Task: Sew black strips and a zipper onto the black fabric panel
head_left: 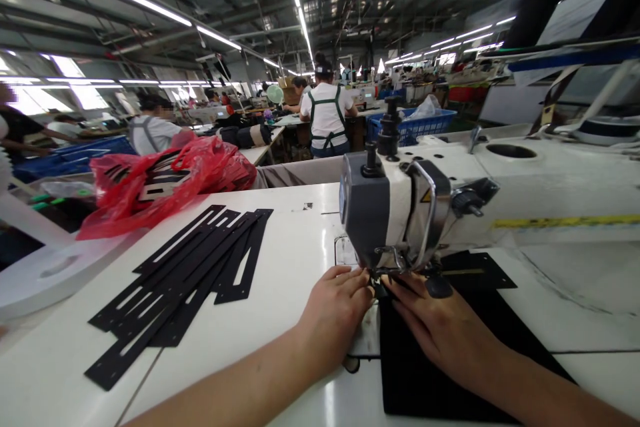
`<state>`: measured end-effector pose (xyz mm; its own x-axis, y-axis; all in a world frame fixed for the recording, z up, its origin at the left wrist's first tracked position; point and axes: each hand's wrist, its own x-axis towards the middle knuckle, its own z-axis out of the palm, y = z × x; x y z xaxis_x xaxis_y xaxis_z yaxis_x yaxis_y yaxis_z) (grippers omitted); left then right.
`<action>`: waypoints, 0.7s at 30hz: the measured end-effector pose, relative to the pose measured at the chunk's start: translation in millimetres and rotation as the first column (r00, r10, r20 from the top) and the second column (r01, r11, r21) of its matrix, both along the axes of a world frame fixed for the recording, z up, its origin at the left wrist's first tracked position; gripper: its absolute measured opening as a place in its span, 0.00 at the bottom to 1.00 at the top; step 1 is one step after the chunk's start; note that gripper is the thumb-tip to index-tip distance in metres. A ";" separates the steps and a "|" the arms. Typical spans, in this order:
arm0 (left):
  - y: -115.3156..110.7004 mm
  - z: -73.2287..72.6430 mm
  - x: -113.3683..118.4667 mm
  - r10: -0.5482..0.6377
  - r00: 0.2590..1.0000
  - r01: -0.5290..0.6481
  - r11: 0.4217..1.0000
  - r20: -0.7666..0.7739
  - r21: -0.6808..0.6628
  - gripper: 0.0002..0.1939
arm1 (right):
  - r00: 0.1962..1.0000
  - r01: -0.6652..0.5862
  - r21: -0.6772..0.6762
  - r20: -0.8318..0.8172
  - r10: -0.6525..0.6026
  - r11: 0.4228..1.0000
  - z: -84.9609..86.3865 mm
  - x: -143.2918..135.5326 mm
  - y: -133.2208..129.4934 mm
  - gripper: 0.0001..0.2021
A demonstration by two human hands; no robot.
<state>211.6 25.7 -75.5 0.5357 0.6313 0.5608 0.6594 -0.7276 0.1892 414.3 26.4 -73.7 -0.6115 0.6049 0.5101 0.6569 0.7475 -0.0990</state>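
Under the head of a white and grey sewing machine (370,207) lies a black fabric panel (425,373). My right hand (440,320) rests on this panel, fingers stretched toward the needle area. Just left of the needle is my left hand (337,313), its fingers curled together at the panel's edge; whatever they pinch is too hidden to make out. Behind my right hand, a black slotted strip (487,271) lies on the machine bed. Several more black slotted strips (175,280) are fanned out in a pile on the white table (280,247), left of my hands.
A red plastic bag (210,163) holding more cut pieces sits at the table's back left. A white round stand (65,267) is at the left edge. Beyond the table are a blue crate (430,122) and a person (327,113) in a white shirt, seen from behind.
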 end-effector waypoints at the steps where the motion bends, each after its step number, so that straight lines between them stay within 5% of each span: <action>1: 0.7 -0.3 0.3 -0.002 1.000 0.002 1.000 0.006 -0.004 0.07 | 1.000 0.002 0.009 -0.004 -0.002 1.000 -0.2 -0.6 0.4 0.16; 6: -0.2 3.1 0.1 0.019 0.995 -0.009 0.996 0.102 -0.088 0.07 | 0.994 0.095 0.075 0.050 -0.098 0.993 -4.2 -2.2 2.2 0.17; 10: -25.5 10.6 -5.7 0.154 0.907 0.021 0.913 0.391 -0.408 0.11 | 0.976 0.135 0.139 0.151 -0.155 0.981 -8.5 8.1 -16.1 0.23; 13: -56.3 17.4 -8.8 0.355 0.703 0.300 0.637 0.616 -0.710 0.13 | 0.947 0.170 0.190 0.239 -0.213 0.967 -8.7 19.1 -47.9 0.29; 15: -73.0 22.8 -6.9 0.522 0.558 0.507 0.400 0.645 -0.763 0.14 | 0.931 0.178 0.209 0.280 -0.234 0.961 -6.6 23.6 -71.2 0.32; 17: -82.9 29.0 -0.8 0.636 0.466 0.619 0.263 0.615 -0.740 0.15 | 0.927 0.165 0.230 0.295 -0.230 0.959 -4.1 24.9 -91.3 0.34; 19: -88.0 34.6 8.9 0.675 0.467 0.647 0.179 0.571 -0.741 0.15 | 0.939 0.127 0.256 0.280 -0.200 0.958 -3.7 24.7 -106.9 0.34; 21: -93.1 38.4 18.3 0.655 0.557 0.607 0.097 0.510 -0.788 0.18 | 0.963 0.047 0.277 0.243 -0.117 0.960 -7.7 23.6 -117.8 0.34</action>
